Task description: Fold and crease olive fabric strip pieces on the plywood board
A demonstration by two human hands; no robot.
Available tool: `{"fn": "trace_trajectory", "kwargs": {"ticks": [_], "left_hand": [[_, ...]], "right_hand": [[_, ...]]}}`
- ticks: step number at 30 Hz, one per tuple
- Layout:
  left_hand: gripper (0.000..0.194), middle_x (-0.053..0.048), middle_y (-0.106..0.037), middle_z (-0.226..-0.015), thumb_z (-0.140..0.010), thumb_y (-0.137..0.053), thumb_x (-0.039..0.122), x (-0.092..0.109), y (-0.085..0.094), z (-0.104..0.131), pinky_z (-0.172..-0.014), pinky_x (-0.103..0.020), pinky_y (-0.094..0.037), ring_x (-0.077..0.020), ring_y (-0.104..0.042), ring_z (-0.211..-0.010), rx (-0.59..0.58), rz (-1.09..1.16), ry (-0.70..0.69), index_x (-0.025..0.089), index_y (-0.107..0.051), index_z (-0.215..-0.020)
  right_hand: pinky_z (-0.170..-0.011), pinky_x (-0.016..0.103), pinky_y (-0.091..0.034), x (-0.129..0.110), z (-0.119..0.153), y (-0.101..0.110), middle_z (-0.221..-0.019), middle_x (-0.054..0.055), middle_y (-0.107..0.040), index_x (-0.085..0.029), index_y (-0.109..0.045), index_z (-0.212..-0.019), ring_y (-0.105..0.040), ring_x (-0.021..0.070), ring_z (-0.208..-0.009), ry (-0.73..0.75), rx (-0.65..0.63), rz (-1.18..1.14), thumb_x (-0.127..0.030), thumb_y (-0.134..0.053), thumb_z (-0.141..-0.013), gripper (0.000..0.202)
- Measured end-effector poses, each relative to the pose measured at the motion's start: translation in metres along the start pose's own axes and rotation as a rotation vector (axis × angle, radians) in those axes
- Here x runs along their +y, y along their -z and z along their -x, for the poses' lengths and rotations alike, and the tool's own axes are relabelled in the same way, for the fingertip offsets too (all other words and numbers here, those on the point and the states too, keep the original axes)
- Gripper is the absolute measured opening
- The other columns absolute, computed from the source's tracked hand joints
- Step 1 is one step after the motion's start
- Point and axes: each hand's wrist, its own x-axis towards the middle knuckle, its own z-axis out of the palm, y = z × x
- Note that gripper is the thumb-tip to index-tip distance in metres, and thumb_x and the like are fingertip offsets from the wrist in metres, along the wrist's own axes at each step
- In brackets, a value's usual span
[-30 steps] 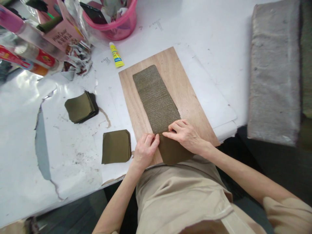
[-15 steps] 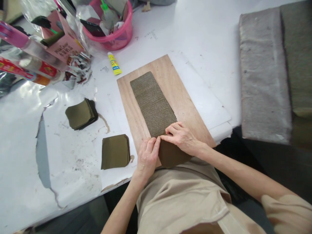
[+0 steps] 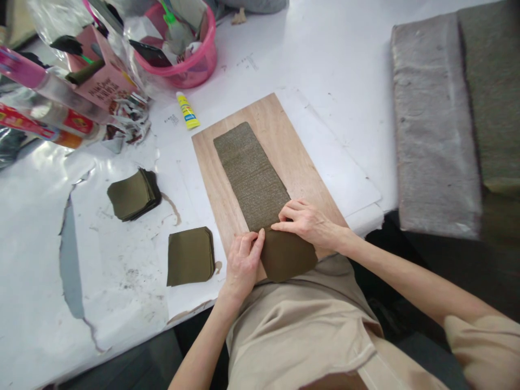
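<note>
A wooden board (image 3: 290, 143) lies at the table's near edge. Along it runs a long olive-brown strip (image 3: 252, 176) with a rough, fibrous face. A smooth dark olive sheet piece (image 3: 289, 257) meets the strip's near end and reaches over the board's edge toward my apron. My left hand (image 3: 244, 261) pinches this piece at its left upper corner, thumb and fingers together. My right hand (image 3: 306, 223) is closed with curled fingers, its fingertips on the same upper edge a little to the right. What lies under the fingertips is hidden.
Two stacks of smooth olive pieces, a near stack (image 3: 190, 256) and a farther stack (image 3: 132, 195), sit to the left. Beyond the board are a yellow glue tube (image 3: 188, 111) and a pink basket (image 3: 176, 78). Bottles (image 3: 60, 116) crowd the far left. Thick grey folded material (image 3: 436, 124) lies right.
My hands have drawn slightly apart along the seam, the left moving a little left, so more of the olive piece's upper edge shows. The whole view has shifted slightly.
</note>
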Motion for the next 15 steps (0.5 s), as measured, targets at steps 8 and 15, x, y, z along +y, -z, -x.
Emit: {"fn": "trace_trajectory", "kwargs": {"ticks": [8, 15], "left_hand": [[0.056, -0.01, -0.056, -0.106, -0.095, -0.045, 0.01, -0.0008, 0.0016, -0.0028, -0.086, -0.039, -0.051, -0.0232, -0.054, -0.1, -0.013, -0.025, -0.008, 0.026, -0.035, -0.148], [0.048, -0.01, -0.057, -0.102, -0.095, -0.047, 0.012, 0.0031, 0.0043, -0.0096, -0.086, -0.038, -0.049, -0.0242, -0.054, -0.1, -0.044, -0.156, -0.045, 0.023, -0.045, -0.142]], "right_hand": [[-0.082, 0.032, -0.037, -0.0015, 0.001, 0.003, -0.091, 0.005, -0.062, -0.023, -0.068, -0.109, -0.048, 0.0182, -0.091, 0.018, -0.021, 0.041, -0.024, -0.05, -0.098, 0.021], [-0.081, 0.032, -0.036, -0.0015, -0.0004, 0.0026, -0.09, 0.005, -0.061, -0.021, -0.068, -0.107, -0.047, 0.0178, -0.089, 0.072, -0.006, 0.103, -0.022, -0.047, -0.099, 0.023]]}}
